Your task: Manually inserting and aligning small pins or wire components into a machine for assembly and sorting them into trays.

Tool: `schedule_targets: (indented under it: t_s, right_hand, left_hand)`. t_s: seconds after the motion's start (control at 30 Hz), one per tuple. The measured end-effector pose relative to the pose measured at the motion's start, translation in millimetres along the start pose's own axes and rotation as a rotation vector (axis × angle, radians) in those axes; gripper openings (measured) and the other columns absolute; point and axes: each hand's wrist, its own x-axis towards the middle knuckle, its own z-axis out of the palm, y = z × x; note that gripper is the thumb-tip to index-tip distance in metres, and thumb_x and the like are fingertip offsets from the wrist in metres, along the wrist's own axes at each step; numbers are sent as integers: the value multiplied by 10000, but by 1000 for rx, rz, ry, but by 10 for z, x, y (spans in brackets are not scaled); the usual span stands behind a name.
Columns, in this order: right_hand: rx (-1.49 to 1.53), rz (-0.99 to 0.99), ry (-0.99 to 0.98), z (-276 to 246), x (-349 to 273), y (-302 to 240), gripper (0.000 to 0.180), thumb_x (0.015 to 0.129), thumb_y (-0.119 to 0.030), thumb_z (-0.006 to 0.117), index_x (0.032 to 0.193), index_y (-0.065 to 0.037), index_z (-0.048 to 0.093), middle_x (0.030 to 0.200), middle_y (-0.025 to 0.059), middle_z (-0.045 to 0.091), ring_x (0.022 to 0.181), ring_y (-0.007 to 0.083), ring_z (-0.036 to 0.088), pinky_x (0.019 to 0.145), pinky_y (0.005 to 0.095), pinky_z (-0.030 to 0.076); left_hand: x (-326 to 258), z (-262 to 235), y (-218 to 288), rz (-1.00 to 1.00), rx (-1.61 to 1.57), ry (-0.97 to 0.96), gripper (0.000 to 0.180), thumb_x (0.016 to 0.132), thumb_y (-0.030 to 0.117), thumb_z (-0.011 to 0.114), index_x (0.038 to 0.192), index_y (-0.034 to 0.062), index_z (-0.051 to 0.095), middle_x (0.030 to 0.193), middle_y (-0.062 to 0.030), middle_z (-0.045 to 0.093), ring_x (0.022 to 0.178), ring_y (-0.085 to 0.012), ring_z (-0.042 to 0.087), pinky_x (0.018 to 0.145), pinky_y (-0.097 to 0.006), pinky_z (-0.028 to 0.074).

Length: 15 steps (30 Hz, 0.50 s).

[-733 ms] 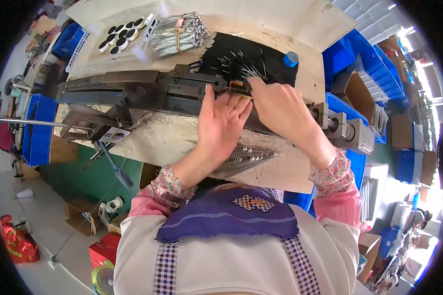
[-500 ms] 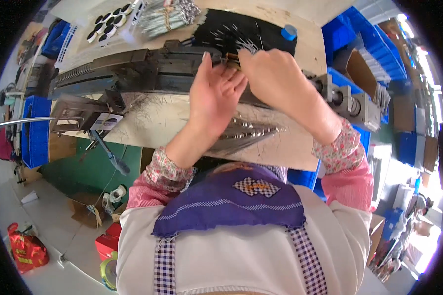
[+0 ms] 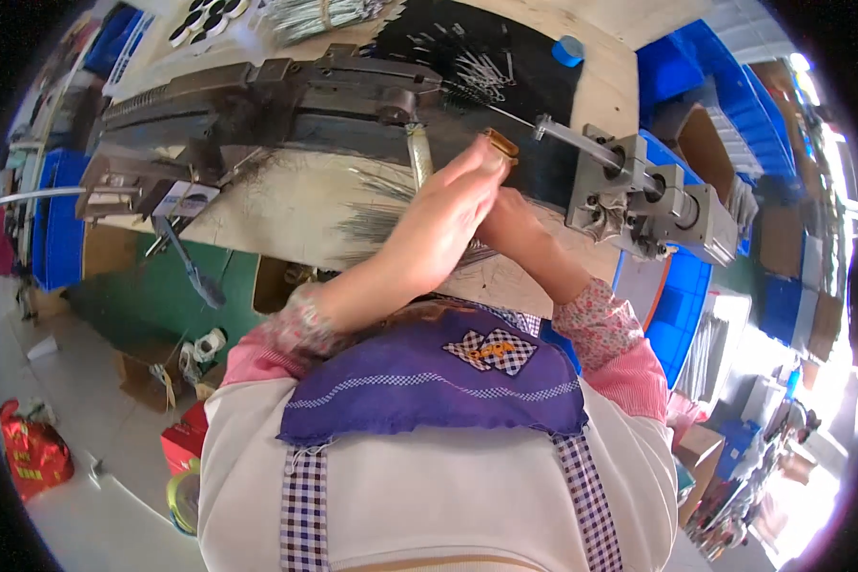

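My left hand (image 3: 448,221) reaches over the bench with its fingers close together. A small brass-coloured metal piece (image 3: 502,143) sits at its fingertips. My right hand (image 3: 517,227) is tucked against the far side of the left one, low by its palm; its fingers are mostly hidden. Just beyond the hands, a thin metal rod (image 3: 505,115) spans the gap in a bench machine (image 3: 338,100), whose right end is a grey metal block with a shaft (image 3: 629,172). Thin metal wires (image 3: 372,224) lie on the bench, partly under my left forearm.
Short metal pins (image 3: 481,76) are scattered on a black mat (image 3: 543,91) behind the machine, near a blue cap (image 3: 568,51). A tied bundle of rods (image 3: 319,14) lies at the back left. A silver cylindrical handle (image 3: 419,157) juts toward me. Blue bins (image 3: 705,86) stand at the right.
Both hands have come back from the machine toward me, the right dropping beside the left. The rod and the machine's gap are now uncovered, and the silver handle now shows.
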Motion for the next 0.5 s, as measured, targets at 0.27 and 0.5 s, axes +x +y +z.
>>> schedule_targets:
  t_s: [0.27, 0.5]
  right_hand:
    - [199, -68, 211, -207, -185, -85, 293, 817, -59, 652, 1089, -39, 544, 929, 143, 631, 792, 276, 660, 697, 358, 524]
    - [520, 128, 907, -584, -554, -74, 124, 890, -5, 590, 1008, -13, 557, 877, 75, 578, 683, 124, 540, 608, 236, 446]
  left_hand:
    - [-951, -1401, 661, 429, 2126, 861, 823, 841, 305, 628, 1482, 5, 207, 1491, -301, 237, 1406, -451, 181, 1112, -522, 240]
    - [-1836, -2932, 1103, -413, 1637, 1385, 804, 837, 281, 619, 1473, 22, 201, 1204, -278, 572, 1012, -427, 602, 880, -486, 473]
